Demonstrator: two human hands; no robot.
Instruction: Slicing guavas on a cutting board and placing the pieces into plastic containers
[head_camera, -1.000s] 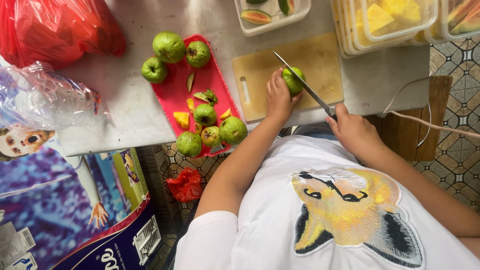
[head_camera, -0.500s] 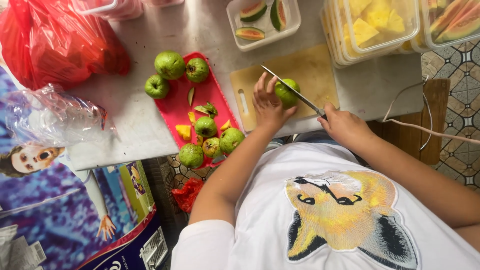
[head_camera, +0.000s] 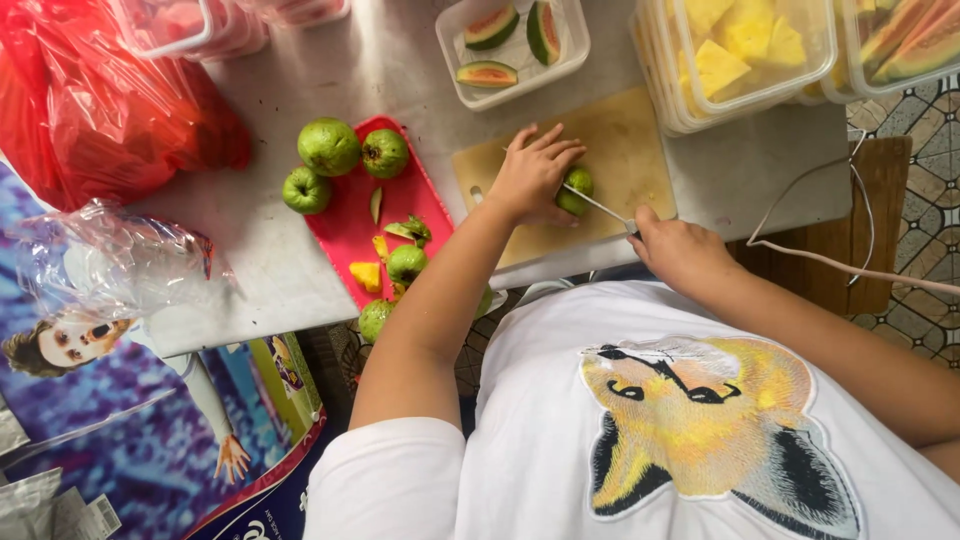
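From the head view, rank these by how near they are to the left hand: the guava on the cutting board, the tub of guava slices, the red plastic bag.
1. Guava on the cutting board: under the left hand, touching it.
2. Tub of guava slices: just beyond the hand, at the table's far side.
3. Red plastic bag: far off at the other end, past the red tray.

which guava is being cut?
The guava on the wooden cutting board, pinned under the left hand with the knife in it; the others sit on or beside the red tray.
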